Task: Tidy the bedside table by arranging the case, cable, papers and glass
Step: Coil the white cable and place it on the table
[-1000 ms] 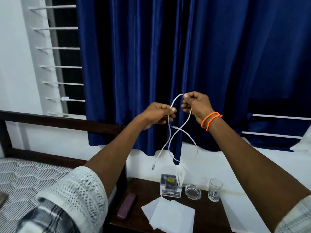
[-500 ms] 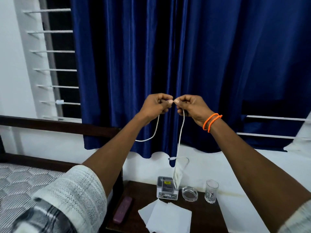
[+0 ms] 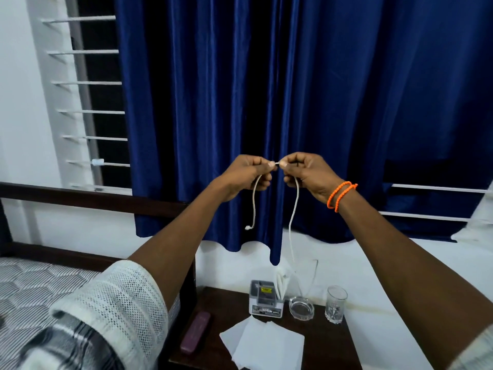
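Bed [image 3: 40,284] at far left, mattress edge only. On the counter [image 3: 330,343], left to right: case [image 3: 195,332] lying flat near the left edge; papers [image 3: 262,345] fanned loosely at the front; box [image 3: 265,303] at the back; ashtray [image 3: 301,307]; glass [image 3: 336,304] upright, just beside the ashtray.

Cable [image 3: 293,209] is up in the air before the curtain [image 3: 266,102], well above the counter. Left hand [image 3: 246,173]: fingers curled, pinching the cable near one end; a short tail with the plug hangs below it. Right hand [image 3: 306,172]: fingers curled, pinching the cable close beside the left; the long run drops from it toward the box. I cannot tell where the far end finishes.

Handling, my judgement: cable is light, limp, thin and smooth, so it will swing and may slip through a loose pinch. Best held at the plug and gathered into loops hand over hand. Dangling run could brush the glass, which is fragile.
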Available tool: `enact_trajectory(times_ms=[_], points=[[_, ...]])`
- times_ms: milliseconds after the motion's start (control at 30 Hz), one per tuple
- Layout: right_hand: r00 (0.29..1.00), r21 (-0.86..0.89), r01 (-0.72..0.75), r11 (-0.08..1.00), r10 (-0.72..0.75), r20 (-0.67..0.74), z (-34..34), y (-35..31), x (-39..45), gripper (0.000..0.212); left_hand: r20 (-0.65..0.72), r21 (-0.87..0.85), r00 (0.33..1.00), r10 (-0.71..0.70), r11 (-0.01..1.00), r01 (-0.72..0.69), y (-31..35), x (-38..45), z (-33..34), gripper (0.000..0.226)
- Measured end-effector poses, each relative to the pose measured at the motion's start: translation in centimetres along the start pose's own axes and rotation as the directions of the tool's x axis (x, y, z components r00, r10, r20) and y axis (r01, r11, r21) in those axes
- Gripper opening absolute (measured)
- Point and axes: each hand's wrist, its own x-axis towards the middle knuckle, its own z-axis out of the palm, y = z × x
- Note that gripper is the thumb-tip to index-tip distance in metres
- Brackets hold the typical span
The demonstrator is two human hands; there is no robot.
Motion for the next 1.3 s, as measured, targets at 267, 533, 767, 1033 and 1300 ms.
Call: enact_trajectory(times_ms=[267, 533, 767, 1033, 1300], points=[[0.949, 0.029, 0.073, 0.997, -0.060, -0.311, -0.7, -1.8, 1.2, 0.012, 0.037, 0.033, 0.998, -0.058, 0.998, 0.057, -0.9, -0.8, -0.6, 0.024], [0.991, -0.055, 0.019, 0.998, -0.026, -0.133, -0.5, -0.8, 0.3, 0.015, -0.020, -0.172, 0.999, -0.033, 0.985, 0.029, 0.6, -0.5, -0.2, 0.026], [0.920, -0.019, 0.072, 0.997, -0.073, -0.385, -0.4, -1.9, 1.3, 0.015, 0.062, -0.226, 0.996, -0.059, 0.972, 0.071, 0.5, -0.1, 0.7, 0.031], [0.949, -0.002, 0.016, 1.000, -0.016, -0.315, -0.8, -1.1, 1.1, 0.011, 0.086, -0.307, 0.995, -0.041, 0.949, 0.065, 0.4, 0.0, 1.6, 0.027], [0.958, -0.040, 0.138, 0.990, -0.143, -0.249, 0.0, -0.9, 1.4, 0.012, 0.052, -0.473, 0.999, -0.005, 0.881, 0.028, 1.6, 0.6, 1.9, 0.029]])
